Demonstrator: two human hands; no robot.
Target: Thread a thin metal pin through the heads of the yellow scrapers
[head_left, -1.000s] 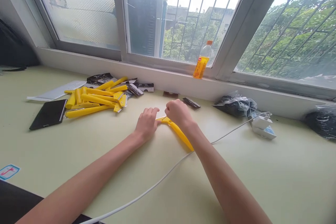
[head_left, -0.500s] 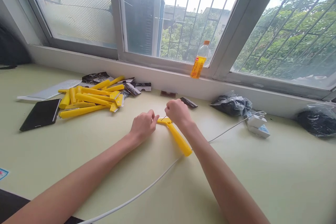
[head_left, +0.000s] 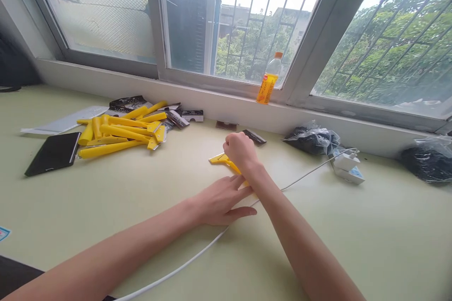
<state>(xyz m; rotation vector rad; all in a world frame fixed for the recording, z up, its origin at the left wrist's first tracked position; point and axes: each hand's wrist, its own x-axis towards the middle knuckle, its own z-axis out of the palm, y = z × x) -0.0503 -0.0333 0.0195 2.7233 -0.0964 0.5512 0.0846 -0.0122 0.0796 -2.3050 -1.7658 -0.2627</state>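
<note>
A yellow scraper (head_left: 219, 159) lies on the pale green table, its head pointing left and its handle running down to the right, mostly covered. My left hand (head_left: 226, 200) rests over the handle with its fingers spread, the thumb apart from the others. Above the scraper's head, my right hand (head_left: 240, 149) is closed in a fist; whatever is inside it is hidden. A white cable (head_left: 197, 257) passes under my left hand and my right forearm.
At the left are a pile of yellow scrapers (head_left: 123, 130) and a black tablet (head_left: 53, 153). Black packaging (head_left: 254, 137), a bagged black bundle (head_left: 312, 140) and a white charger (head_left: 346, 162) lie behind and right. A drink bottle (head_left: 267, 85) stands by the window.
My left hand has moved right and down from the scraper's head to its handle, and its fingers have spread. My right hand has stayed nearly in place, closed.
</note>
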